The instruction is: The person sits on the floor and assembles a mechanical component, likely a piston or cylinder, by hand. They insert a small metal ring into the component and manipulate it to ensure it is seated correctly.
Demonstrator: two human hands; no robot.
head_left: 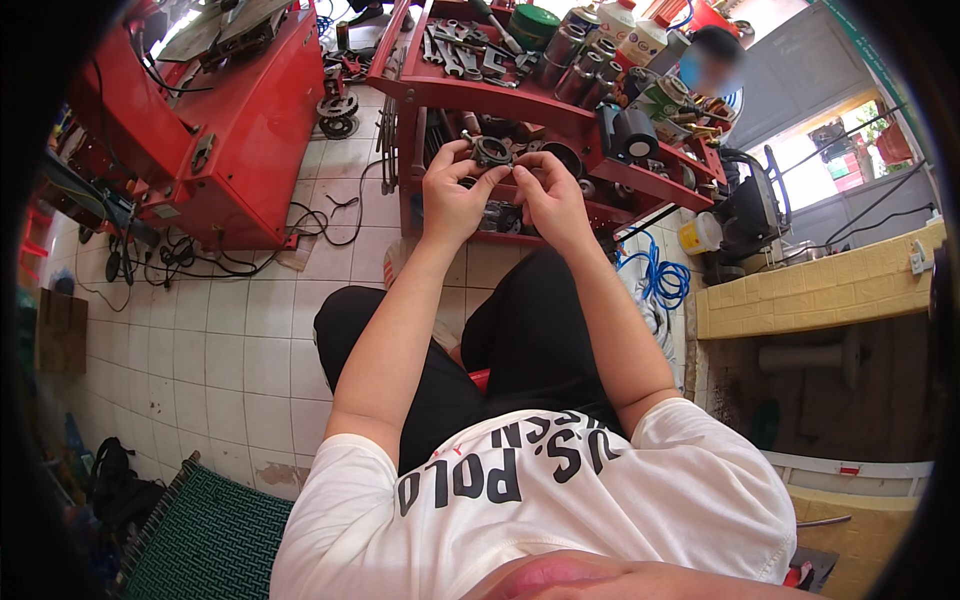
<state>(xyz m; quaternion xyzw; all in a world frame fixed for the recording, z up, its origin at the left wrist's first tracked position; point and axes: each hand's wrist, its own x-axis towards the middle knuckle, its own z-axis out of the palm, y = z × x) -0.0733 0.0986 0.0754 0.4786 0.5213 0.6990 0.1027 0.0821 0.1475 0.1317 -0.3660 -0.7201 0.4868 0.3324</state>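
Between my hands, in front of the red tool cart [480, 92], is a dark ring-shaped metal part [491, 152] with a round opening and small lugs at its edge. My left hand [456, 197] is closed on its left and lower side, thumb across the near edge. The fingertips of my right hand [552, 198] pinch at its right edge, by a small lug; whether a separate small piece is between them is too small to tell. Behind and below the part, the cart's lower tray holds more metal parts, including a dark ring [561, 158].
Wrenches [452, 50], metal cylinders [560, 55], a green tin [533, 26] and bottles [643, 42] crowd the cart top. A red machine [245, 130] stands left, with black cables [235, 268] on the tiles. Blue hose [665, 280] lies right. Another person [713, 62] is beyond the cart.
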